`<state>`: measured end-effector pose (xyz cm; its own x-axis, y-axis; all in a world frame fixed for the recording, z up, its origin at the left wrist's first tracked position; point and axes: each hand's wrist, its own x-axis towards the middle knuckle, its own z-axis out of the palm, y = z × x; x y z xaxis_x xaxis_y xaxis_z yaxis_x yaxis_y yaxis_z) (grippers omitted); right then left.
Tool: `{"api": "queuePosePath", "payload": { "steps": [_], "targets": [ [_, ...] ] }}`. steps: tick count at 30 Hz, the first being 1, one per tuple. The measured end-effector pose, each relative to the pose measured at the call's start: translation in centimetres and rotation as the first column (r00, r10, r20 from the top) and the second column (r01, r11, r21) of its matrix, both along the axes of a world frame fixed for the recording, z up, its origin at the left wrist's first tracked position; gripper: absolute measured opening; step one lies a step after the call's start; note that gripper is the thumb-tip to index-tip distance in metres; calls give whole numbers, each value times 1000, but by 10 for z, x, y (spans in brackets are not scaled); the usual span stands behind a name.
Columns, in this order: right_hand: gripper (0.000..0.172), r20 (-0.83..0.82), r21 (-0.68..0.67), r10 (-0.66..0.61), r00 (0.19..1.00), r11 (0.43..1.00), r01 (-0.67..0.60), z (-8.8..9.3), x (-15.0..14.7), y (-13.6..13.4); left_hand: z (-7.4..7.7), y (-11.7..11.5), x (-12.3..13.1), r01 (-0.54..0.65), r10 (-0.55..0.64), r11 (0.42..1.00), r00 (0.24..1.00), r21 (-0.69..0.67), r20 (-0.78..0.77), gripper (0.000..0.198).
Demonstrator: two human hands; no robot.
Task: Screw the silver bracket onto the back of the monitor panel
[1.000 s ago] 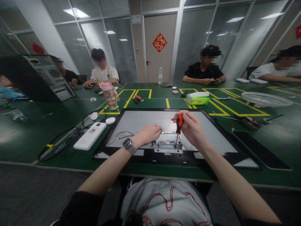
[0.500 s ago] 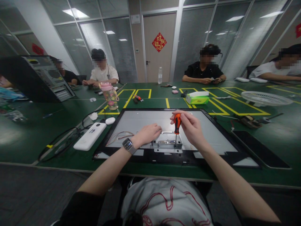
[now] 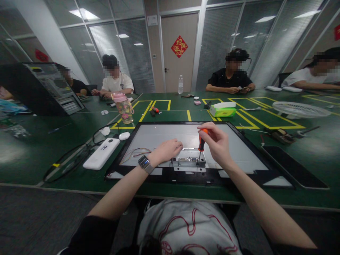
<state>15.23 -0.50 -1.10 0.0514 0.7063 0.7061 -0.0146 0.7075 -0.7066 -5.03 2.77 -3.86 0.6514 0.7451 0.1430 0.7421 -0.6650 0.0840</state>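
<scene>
A flat monitor panel (image 3: 233, 141) lies face down on the green table, black frame around a grey metal back. Near its front edge sits a small metal connector bracket (image 3: 189, 163). My right hand (image 3: 216, 143) is closed around an orange-and-black screwdriver (image 3: 202, 141), held upright with its tip down on the bracket's right end. My left hand (image 3: 168, 150), with a watch on the wrist, rests curled on the panel just left of the bracket, its fingers pressing near a thin metal strip. Thin coloured wires (image 3: 138, 153) lie on the panel to the left.
A white power bank (image 3: 101, 153), black cables (image 3: 71, 159) and a white earbud case (image 3: 124, 136) lie left of the panel. Farther back stand a pink-lidded bottle (image 3: 124, 107), a green tissue box (image 3: 222, 111) and a computer case (image 3: 45, 88). Several people sit across the table.
My right hand has shifted its grip around the screwdriver handle, fingers now arching over its top. The tip stays on the bracket. My left hand has not moved.
</scene>
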Motion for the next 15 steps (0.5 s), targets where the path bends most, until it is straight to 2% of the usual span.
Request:
{"api": "queuePosePath", "payload": {
  "steps": [3, 8, 15],
  "targets": [
    [5, 13, 46, -64, 998, 997, 64, 0, 0, 0, 0, 0, 0, -5, 5, 1000, 1000, -9, 1, 34],
    [22, -21, -29, 56, 998, 998, -57, -4, 3, 2, 1, -1, 0, -3, 3, 1000, 1000, -13, 19, 33],
    [8, 29, 48, -90, 995, 995, 89, 0, 0, 1, 0, -1, 0, 5, -5, 1000, 1000, 4, 7, 33]
  ]
}}
